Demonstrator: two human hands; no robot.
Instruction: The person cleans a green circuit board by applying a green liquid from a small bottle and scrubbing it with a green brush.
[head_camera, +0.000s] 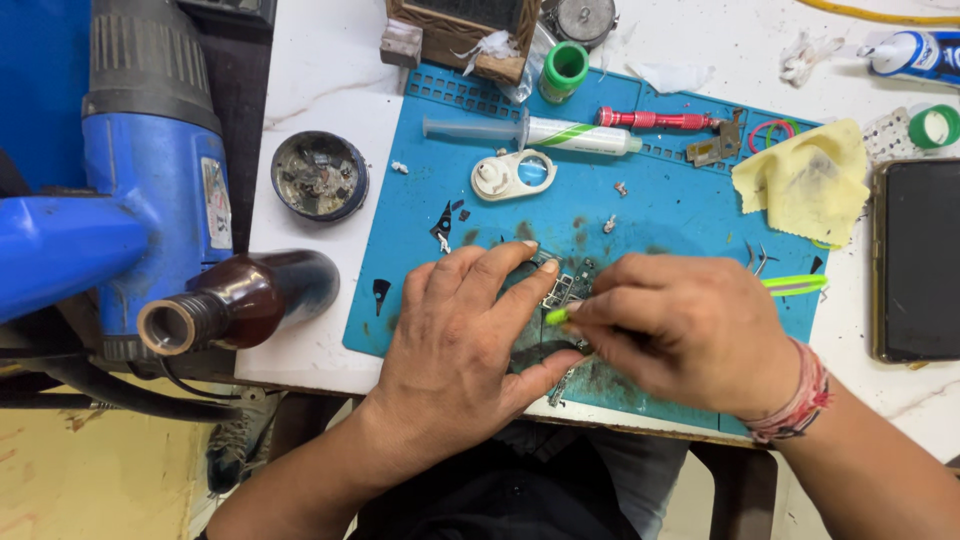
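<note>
Right hand (690, 330) was pinched shut on a thin yellow-green tool (795, 285); its tip showed between the fingertips and the far end stuck out past the back of the hand. Left hand (465, 335) lay flat with fingers spread, not gripping, fingertips pressing down on a small circuit board (562, 290). Board sat near-centre on the blue work mat (660, 210), between both hands and mostly covered by them.

Far side of the mat: syringe (530, 132), red screwdriver (655, 120), white plastic loupe-like piece (512, 175). Yellow cloth (805, 180) lay on the mat's right edge, with a dark phone (918, 260) just beside it on the white table (320, 90). Left of the mat: a round tin of dark residue (320, 176), a brown bottle (240, 300) lying on its side, and a blue heat gun (150, 170) at the table edge.
</note>
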